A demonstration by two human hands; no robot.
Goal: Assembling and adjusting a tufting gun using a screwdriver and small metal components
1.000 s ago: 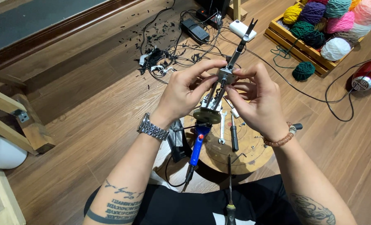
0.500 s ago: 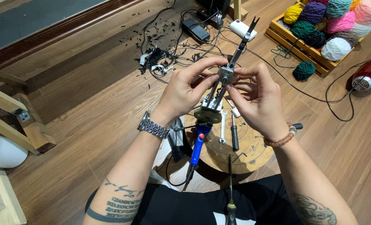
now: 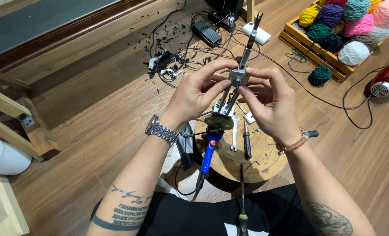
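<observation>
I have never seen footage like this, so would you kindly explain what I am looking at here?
This is one view, from a camera worn on a person's head, looking down at their own bare hands. The left hand, with a metal watch, and the right hand, with a bead bracelet, both pinch a small metal assembly with a long arm and a round base. Below them is a round wooden stool carrying a small wrench, a black-handled tool and a blue-handled soldering iron. On the floor lie tangled cables and a wooden crate of yarn balls.
</observation>
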